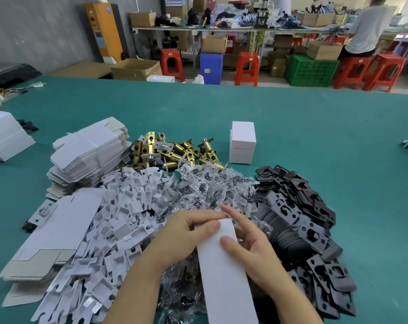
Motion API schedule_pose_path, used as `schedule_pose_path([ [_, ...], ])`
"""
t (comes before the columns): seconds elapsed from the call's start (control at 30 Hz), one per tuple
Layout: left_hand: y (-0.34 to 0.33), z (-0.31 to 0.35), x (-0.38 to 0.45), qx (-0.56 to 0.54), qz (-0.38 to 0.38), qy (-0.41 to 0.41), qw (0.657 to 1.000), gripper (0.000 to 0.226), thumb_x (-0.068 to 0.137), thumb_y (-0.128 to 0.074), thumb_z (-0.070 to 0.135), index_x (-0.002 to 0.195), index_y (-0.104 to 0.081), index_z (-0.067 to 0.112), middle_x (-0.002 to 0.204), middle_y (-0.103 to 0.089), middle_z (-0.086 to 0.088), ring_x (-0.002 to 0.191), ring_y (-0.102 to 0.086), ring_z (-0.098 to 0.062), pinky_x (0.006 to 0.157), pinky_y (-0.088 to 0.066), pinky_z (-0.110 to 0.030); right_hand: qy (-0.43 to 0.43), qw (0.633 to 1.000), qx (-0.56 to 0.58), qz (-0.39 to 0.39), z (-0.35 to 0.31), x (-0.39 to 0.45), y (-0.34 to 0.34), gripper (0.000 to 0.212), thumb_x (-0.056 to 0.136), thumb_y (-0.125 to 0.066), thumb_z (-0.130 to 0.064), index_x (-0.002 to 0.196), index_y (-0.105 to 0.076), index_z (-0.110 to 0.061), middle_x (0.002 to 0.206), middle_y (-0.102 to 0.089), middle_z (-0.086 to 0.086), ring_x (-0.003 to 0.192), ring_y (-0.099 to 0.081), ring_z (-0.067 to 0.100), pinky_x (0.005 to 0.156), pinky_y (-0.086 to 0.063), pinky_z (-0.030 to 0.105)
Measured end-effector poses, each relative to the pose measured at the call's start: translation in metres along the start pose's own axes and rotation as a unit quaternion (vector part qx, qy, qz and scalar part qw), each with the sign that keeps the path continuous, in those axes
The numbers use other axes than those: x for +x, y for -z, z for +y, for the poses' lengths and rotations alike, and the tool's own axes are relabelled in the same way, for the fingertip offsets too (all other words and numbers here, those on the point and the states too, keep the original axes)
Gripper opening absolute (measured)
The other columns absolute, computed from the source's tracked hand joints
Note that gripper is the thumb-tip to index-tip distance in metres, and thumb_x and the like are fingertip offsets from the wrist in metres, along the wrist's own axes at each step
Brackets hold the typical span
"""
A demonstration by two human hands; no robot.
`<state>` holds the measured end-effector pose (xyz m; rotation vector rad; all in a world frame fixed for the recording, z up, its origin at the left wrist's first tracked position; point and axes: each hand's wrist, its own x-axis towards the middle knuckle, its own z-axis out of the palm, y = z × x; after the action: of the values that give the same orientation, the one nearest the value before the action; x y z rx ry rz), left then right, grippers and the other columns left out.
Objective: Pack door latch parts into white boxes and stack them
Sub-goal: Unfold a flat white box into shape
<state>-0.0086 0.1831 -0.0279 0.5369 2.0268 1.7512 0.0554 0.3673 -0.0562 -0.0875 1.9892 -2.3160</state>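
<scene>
White card blanks (88, 157): flat unfolded boxes lay stacked at the far left of the green table (338, 141), probably so one could be lifted off at a time.
Card inserts (118, 220): white die-cut pieces were heaped just right of the blanks, near the left forearm.
Brass latches (175, 153): piled behind the inserts, well within reach.
Screw bags (207, 188): clear packets were spread through the middle, under and beyond both hands.
Left hand (186, 232): its fingers curled over the far end of the white box (224, 265), thumb pressing the top face, apparently closing the end flap.
Right hand (249, 249): thumb lay on the box top, fingers wrapped under its right side to steady it; index finger stuck out free.
Finished stack (242, 143): closed white boxes stood piled behind, clear of the heaps.
Black strike plates (298, 211): heaped at the right.
</scene>
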Motion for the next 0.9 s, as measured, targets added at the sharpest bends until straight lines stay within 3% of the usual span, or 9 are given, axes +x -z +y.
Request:
schedule_pose_path([
  [0.07, -0.0023, -0.0011, 0.0012, 0.011, -0.003, -0.009, 1.000, 0.023, 0.094, -0.065, 0.035, 0.113, -0.078, 0.037, 0.124, -0.071, 0.016, 0.112, -0.069, -0.009, 0.087, -0.059, -0.030, 0.006, 1.000, -0.015, 0.021, 0.0009, 0.0005, -0.0017, 0.051, 0.082, -0.076, -0.039, 0.130, -0.064, -0.050, 0.116, -0.075, 0.006, 0.089, -0.075, 0.024, 0.070, -0.061, 0.034],
  [0.23, -0.0038, -0.0033, 0.0024, -0.022, 0.017, 0.004, 1.000, 0.034, 0.086, -0.072, 0.044, 0.120, -0.072, 0.038, 0.117, -0.074, 0.007, 0.099, -0.073, -0.020, 0.078, -0.062, -0.036, 0.000, 0.997, 0.036, 0.067, 0.0019, 0.0034, -0.0008, 0.038, 0.084, -0.073, -0.019, 0.119, -0.071, -0.035, 0.107, -0.076, 0.014, 0.083, -0.074, 0.029, 0.064, -0.060, 0.037],
  [0.37, -0.0026, -0.0056, 0.0033, -0.054, 0.045, 0.006, 0.997, 0.040, 0.080, -0.077, 0.046, 0.118, -0.073, 0.035, 0.108, -0.075, -0.001, 0.095, -0.073, -0.022, 0.073, -0.061, -0.033, 0.000, 0.995, 0.040, 0.087, -0.0005, 0.0033, 0.0031, 0.034, 0.085, -0.072, -0.022, 0.115, -0.069, -0.036, 0.103, -0.076, 0.012, 0.079, -0.075, 0.029, 0.061, -0.061, 0.037],
  [0.63, -0.0033, -0.0072, 0.0045, -0.045, 0.058, -0.004, 0.997, 0.027, 0.081, -0.077, 0.045, 0.105, -0.080, 0.034, 0.095, -0.077, 0.003, 0.072, -0.067, -0.003, 0.060, -0.052, -0.017, 0.008, 0.995, 0.048, 0.088, -0.0004, 0.0031, 0.0021, 0.026, 0.085, -0.072, -0.019, 0.108, -0.070, -0.030, 0.099, -0.076, 0.013, 0.076, -0.073, 0.028, 0.060, -0.060, 0.036],
  [0.77, -0.0034, -0.0060, 0.0041, -0.039, 0.057, -0.020, 0.997, 0.015, 0.087, -0.074, 0.031, 0.100, -0.082, 0.034, 0.100, -0.077, 0.007, 0.074, -0.065, 0.001, 0.061, -0.050, -0.014, 0.010, 0.995, 0.045, 0.085, -0.0011, 0.0028, 0.0024, 0.022, 0.085, -0.071, -0.020, 0.105, -0.069, -0.028, 0.095, -0.076, 0.013, 0.074, -0.072, 0.025, 0.057, -0.058, 0.033],
  [0.9, -0.0020, -0.0058, 0.0045, -0.041, 0.074, -0.022, 0.996, 0.016, 0.085, -0.075, 0.032, 0.099, -0.082, 0.032, 0.100, -0.078, 0.004, 0.082, -0.068, -0.007, 0.067, -0.054, -0.021, 0.008, 0.996, 0.044, 0.081, 0.0016, 0.0034, 0.0023, 0.020, 0.090, -0.065, -0.027, 0.109, -0.070, -0.030, 0.097, -0.075, 0.008, 0.078, -0.070, 0.022, 0.061, -0.058, 0.032],
])
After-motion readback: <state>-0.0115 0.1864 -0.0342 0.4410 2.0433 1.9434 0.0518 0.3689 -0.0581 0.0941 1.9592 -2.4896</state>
